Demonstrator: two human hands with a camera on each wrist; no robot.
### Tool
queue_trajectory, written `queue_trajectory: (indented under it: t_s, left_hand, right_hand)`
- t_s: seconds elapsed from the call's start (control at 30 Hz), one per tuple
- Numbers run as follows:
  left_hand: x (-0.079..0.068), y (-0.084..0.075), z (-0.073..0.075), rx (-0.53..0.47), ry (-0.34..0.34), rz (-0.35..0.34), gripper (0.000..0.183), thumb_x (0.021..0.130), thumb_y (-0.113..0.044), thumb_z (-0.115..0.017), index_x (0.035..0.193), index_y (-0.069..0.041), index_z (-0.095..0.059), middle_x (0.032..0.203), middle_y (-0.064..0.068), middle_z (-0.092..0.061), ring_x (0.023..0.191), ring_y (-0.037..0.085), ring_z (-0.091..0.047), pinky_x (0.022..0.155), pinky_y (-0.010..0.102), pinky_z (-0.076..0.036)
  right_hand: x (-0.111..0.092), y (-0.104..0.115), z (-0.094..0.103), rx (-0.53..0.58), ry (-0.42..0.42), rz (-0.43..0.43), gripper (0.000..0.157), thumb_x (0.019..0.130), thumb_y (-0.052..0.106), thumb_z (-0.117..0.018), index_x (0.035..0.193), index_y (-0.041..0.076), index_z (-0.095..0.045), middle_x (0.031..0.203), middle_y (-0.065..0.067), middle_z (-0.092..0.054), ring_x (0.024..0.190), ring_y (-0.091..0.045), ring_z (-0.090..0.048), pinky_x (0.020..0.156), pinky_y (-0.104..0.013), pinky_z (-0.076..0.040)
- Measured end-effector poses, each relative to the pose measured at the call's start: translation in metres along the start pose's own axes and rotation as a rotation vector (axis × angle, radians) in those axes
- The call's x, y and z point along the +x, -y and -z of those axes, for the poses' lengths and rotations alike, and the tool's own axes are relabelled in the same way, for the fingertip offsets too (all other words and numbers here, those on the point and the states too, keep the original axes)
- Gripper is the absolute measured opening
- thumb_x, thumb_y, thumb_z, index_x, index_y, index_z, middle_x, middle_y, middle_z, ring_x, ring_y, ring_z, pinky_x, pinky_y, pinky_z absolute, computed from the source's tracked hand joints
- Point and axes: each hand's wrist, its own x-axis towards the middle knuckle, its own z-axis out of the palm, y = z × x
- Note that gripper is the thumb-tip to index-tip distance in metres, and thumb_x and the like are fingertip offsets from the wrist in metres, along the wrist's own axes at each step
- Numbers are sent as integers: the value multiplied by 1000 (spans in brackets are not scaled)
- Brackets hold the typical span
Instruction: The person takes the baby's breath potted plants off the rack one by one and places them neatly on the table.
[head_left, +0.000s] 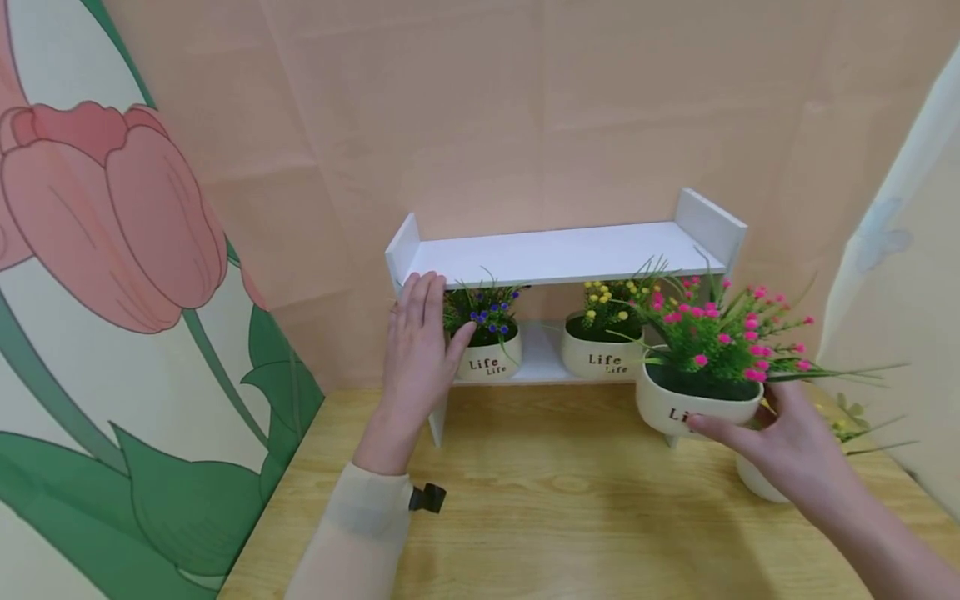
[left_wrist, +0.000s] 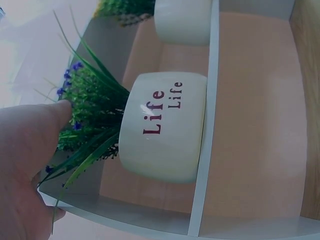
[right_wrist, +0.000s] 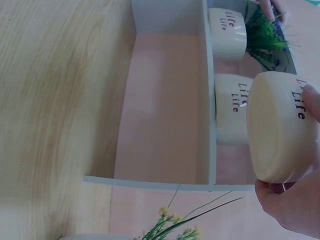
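A white two-tier shelf (head_left: 555, 254) stands on the wooden table. My left hand (head_left: 420, 333) rests against its left end, fingers straight along the upper board's corner, thumb pointing toward the pot of blue flowers (head_left: 489, 360). That pot sits on the lower board (head_left: 540, 354), beside a pot of yellow flowers (head_left: 602, 357). In my right hand (head_left: 798, 442) is a pot of pink flowers (head_left: 697, 404), thumb on its front and fingers behind. It is lifted in front of the shelf's right end; the right wrist view shows its bare underside (right_wrist: 267, 132).
Another yellow-flowered pot (head_left: 757, 479) stands on the table (head_left: 555, 517) at the right, partly hidden behind my right hand. A pinkish cloth backdrop (head_left: 480, 108) hangs behind the shelf, and a tulip-printed panel (head_left: 112, 225) lines the left side.
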Motion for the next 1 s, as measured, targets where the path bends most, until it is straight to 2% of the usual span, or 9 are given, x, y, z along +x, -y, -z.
queue_trajectory:
  t_s: [0.2,0.47,0.57,0.73,1.0]
  left_hand:
    - [1,-1,0,1,-1,5,78,113,-46,-61,171,-6,-27,177,14,-27,170,30,-9,135,56,-17]
    - [1,0,-1,0,1,1,78,113,-46,-61,171,-6,-26,177,14,-27,169,31,-9,135,57,-17]
    - [1,0,-1,1,-3,0,78,113,-45,-62,171,-6,-27,176,14,-27,169,31,-9,134,58,-18]
    - [0,-1,-1,3,-5,-3,78,113,-45,-61,171,-6,-26,176,14,-27,169,31,-10,133,60,-21]
    - [1,0,-2,11,-10,-9,78,113,-45,-62,171,-5,-27,176,14,-28,169,32,-10,133,60,-21]
  right_hand:
    - [-6,-10,4,-21,3,-57,96,92,16,-94,170,29,-39,154,9,-52,118,8,-60,85,-10,-55]
    - [-12,-22,7,-33,-14,-67,93,91,14,-94,167,30,-43,148,12,-56,109,4,-65,80,-13,-56]
    - [-12,-25,6,-15,-14,-59,94,91,11,-94,168,31,-43,151,10,-56,111,1,-66,80,-16,-58]
    - [-13,-27,7,-20,-14,-88,95,92,16,-93,169,33,-40,154,7,-53,113,5,-65,81,-16,-59]
    - [-15,-32,7,-51,-25,-102,91,92,19,-94,167,31,-44,146,8,-58,109,4,-65,78,-16,-58]
